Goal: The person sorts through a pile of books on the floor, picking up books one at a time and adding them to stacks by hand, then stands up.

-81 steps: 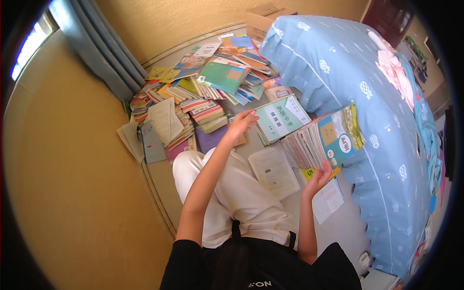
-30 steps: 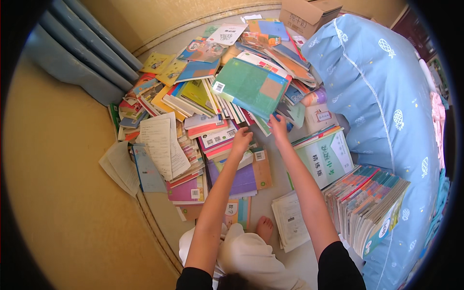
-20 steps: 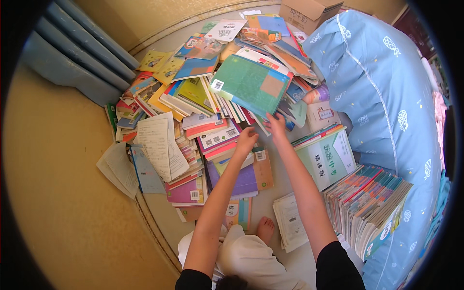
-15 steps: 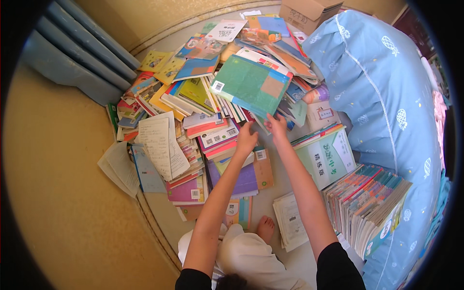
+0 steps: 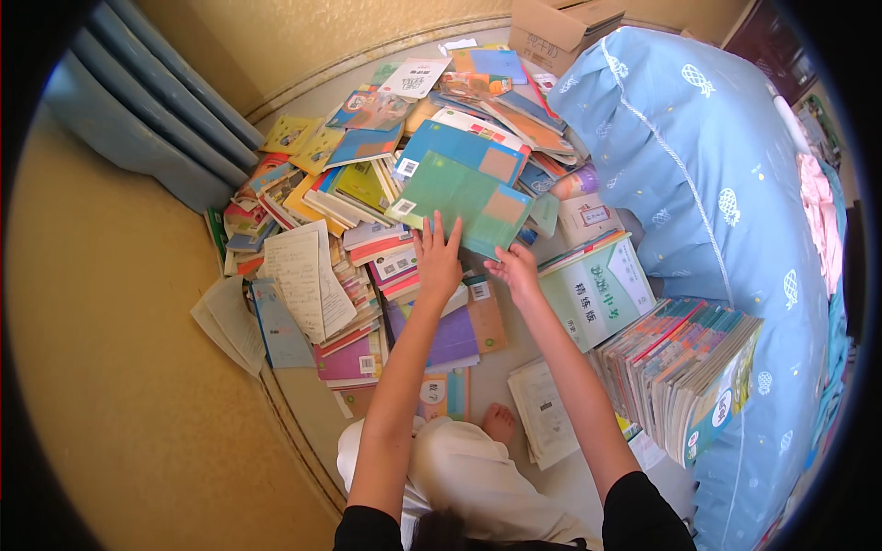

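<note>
A green book (image 5: 459,200) with a brown patch and a blue strip lies tilted across the pile, toward me. My left hand (image 5: 439,255) has its fingers stretched out, their tips on the lower edge of that cover. At its near right corner, my right hand (image 5: 514,271) pinches the green book between thumb and fingers. Just behind it shows a blue book (image 5: 450,147) with a similar brown patch, partly covered by the green one. Below my left hand are stacked books and a purple book (image 5: 441,335).
A large heap of books, with a white booklet (image 5: 415,77), spreads toward the wall. On the right stand a row of upright books (image 5: 675,367) and a pale green workbook (image 5: 597,292), beside blue patterned fabric (image 5: 680,184). Loose handwritten sheets (image 5: 299,275) lie left; a cardboard box (image 5: 551,35) is behind.
The green book has slid toward me off the blue book, uncovering it. My left hand has moved left and spread its fingers on the cover; my right hand stays at the near corner.
</note>
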Demonstrator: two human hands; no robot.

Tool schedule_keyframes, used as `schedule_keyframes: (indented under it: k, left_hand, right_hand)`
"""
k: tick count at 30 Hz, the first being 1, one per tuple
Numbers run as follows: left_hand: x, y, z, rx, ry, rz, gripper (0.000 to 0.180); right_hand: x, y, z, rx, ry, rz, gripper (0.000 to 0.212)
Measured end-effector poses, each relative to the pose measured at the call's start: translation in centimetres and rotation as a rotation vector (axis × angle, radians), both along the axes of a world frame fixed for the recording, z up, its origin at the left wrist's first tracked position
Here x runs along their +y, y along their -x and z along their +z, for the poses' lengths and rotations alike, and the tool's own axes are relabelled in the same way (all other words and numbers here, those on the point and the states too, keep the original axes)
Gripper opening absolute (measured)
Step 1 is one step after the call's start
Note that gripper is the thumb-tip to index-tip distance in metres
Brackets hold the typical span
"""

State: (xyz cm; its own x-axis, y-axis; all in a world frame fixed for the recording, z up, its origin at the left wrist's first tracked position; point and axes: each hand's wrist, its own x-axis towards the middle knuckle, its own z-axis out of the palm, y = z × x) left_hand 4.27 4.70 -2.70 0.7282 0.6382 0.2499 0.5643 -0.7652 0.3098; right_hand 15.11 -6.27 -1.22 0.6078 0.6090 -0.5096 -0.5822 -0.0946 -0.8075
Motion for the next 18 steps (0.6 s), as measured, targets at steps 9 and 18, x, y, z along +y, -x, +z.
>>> schedule_keyframes:
  k: [9,18]
  left_hand:
    - [-1.7,3.6,1.4,0.042,0.1,-0.012,0.053]
    - [-3.0,7.5,5.6,-0.152,-0.02,-0.1,0.049]
  right_hand:
    - [-3.4,2.0,5.8,-0.136,-0.048,0.118,0.017]
    - [-6.7,4.7,12.6,-0.239,-0.125,0.199,0.015]
